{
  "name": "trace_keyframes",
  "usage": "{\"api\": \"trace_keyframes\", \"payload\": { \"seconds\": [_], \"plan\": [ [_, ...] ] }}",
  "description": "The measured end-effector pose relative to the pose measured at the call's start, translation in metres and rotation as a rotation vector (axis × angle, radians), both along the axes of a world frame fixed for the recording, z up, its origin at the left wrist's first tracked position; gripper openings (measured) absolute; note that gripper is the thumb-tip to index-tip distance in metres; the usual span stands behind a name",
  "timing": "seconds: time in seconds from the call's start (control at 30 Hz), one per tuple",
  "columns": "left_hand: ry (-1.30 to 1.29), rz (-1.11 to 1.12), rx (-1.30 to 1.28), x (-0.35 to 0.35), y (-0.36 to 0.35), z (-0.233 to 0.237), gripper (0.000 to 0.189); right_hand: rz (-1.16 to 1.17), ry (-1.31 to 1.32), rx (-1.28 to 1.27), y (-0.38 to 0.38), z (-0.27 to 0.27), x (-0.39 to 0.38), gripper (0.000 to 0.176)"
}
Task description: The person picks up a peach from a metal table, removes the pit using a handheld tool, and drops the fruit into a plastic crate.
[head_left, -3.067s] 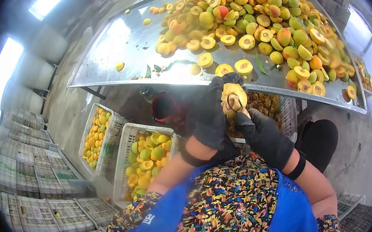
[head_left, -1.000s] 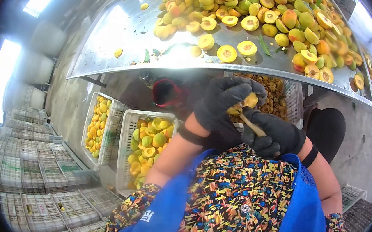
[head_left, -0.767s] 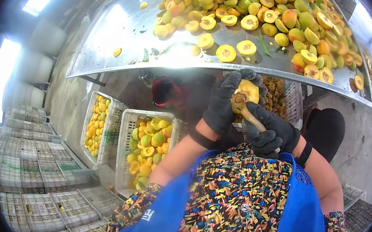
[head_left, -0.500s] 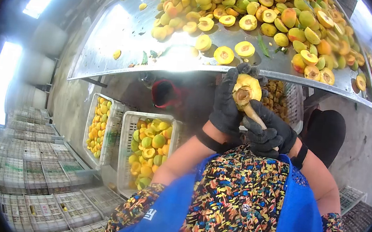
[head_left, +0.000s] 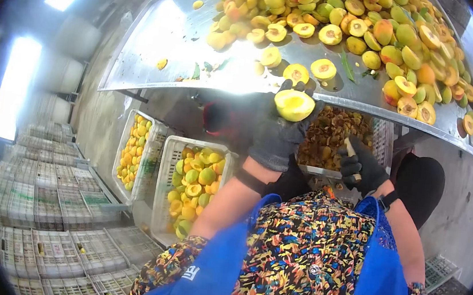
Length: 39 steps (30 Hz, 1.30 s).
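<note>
My left hand (head_left: 275, 133), in a black glove, is closed on a yellow peach half (head_left: 295, 106) just below the table's front edge. The cut side faces up, and its hollow is smooth with no stone in it. Lower and to the right, my gloved right hand (head_left: 368, 168) grips a pale wooden-handled tool (head_left: 350, 148); its working end cannot be made out. Below and between the hands is a crate (head_left: 384, 143) holding brown stones and scraps (head_left: 335, 136). More cut peach halves (head_left: 296, 73) lie on the metal table close to my left hand.
A large heap of peaches (head_left: 384, 33) covers the back and right of the metal table (head_left: 142, 60). Two white crates of peach halves stand on the floor at left, the nearer crate (head_left: 162, 197) beside my left arm. Stacked crates (head_left: 59, 244) fill the lower left.
My hands have moved apart. The left moved slightly left with the peach half, whose brown centre is gone; the right drew away to the right with the tool.
</note>
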<state>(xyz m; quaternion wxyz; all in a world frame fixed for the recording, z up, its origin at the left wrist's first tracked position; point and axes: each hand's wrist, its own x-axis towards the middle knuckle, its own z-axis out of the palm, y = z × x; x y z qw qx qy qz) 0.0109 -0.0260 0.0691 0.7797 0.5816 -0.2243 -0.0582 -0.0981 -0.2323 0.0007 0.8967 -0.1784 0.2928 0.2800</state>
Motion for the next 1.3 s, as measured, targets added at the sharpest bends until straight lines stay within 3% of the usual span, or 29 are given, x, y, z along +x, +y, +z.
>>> {"api": "trace_keyframes", "payload": {
  "seconds": [0.03,0.13,0.2,0.3,0.33,0.4,0.47,0.5,0.53,0.57,0.6,0.67,0.73,0.8,0.83,0.87,0.93,1.0,1.03,1.13,1.23,1.3],
  "plan": [
    [-0.069,0.01,0.081,-0.003,0.004,0.008,0.043,0.006,-0.011,0.043,0.005,0.021,0.002,0.045],
    [-0.256,0.104,0.237,-0.008,0.013,0.017,0.045,0.074,-0.266,-0.716,0.03,0.086,-0.004,0.05],
    [-0.522,0.296,0.5,-0.011,0.03,0.024,0.039,0.071,-0.469,-0.97,0.039,0.094,-0.004,0.055],
    [-0.899,0.603,0.89,-0.01,0.066,0.036,0.031,0.135,-0.485,-1.103,0.046,0.124,-0.015,0.056],
    [-0.855,0.683,0.718,0.004,0.092,0.017,0.035,0.121,-0.465,-1.097,0.045,0.124,-0.018,0.056],
    [-0.365,0.579,0.414,0.008,0.163,-0.003,0.034,0.112,-0.437,-1.112,0.039,0.122,-0.022,0.055],
    [0.229,0.533,-0.433,0.005,0.235,-0.036,0.041,0.133,-0.413,-1.141,0.029,0.112,-0.027,0.053],
    [0.229,0.891,-0.095,0.012,0.315,-0.115,0.042,0.136,-0.45,-1.153,0.025,0.103,-0.03,0.053],
    [0.251,1.193,0.487,-0.032,0.293,-0.08,0.045,0.139,-0.49,-1.165,0.022,0.09,-0.03,0.052],
    [0.171,1.197,0.908,-0.043,0.376,-0.17,0.046,0.136,-0.482,-1.153,0.022,0.09,-0.029,0.052],
    [0.256,0.956,1.394,-0.067,0.395,-0.185,0.045,0.132,-0.475,-1.141,0.023,0.09,-0.028,0.051],
    [0.47,0.655,1.709,-0.08,0.402,-0.196,0.045,0.111,-0.363,-1.066,0.034,0.106,-0.026,0.05],
    [0.666,0.295,1.992,-0.075,0.386,-0.204,0.046,0.104,-0.418,-1.078,0.033,0.112,-0.02,0.049],
    [0.336,0.862,1.192,-0.05,0.304,-0.136,0.043,0.115,-0.535,-1.175,0.032,0.111,-0.015,0.047],
    [0.081,0.851,0.9,-0.007,0.3,-0.166,0.042,0.115,-0.629,-1.265,0.032,0.109,-0.011,0.046],
    [-0.451,0.724,1.164,0.031,0.257,-0.123,0.032,0.136,-0.644,-1.295,0.032,0.11,-0.008,0.045],
    [-0.874,0.345,1.34,0.071,0.136,-0.015,0.018,0.195,-0.591,-1.3,0.032,0.117,-0.005,0.043],
    [-0.99,0.292,1.33,0.094,0.069,-0.002,0.034,0.21,-0.549,-1.269,0.026,0.113,-0.006,0.041],
    [-0.365,0.127,0.846,0.104,0.033,0.009,0.039,0.186,-0.573,-1.266,0.022,0.102,-0.008,0.04],
    [-0.419,-0.03,1.467,0.141,-0.018,0.016,0.048,0.188,-0.494,-1.193,0.009,0.108,-0.013,0.038],
    [-0.341,-0.271,1.584,0.164,-0.03,0.006,0.048,0.176,-0.443,-1.172,0.005,0.125,-0.015,0.035],
    [-0.087,-0.179,1.145,0.147,-0.025,0.008,0.045,0.132,-0.565,-1.204,0.002,0.12,-0.016,0.034]
  ]
}}
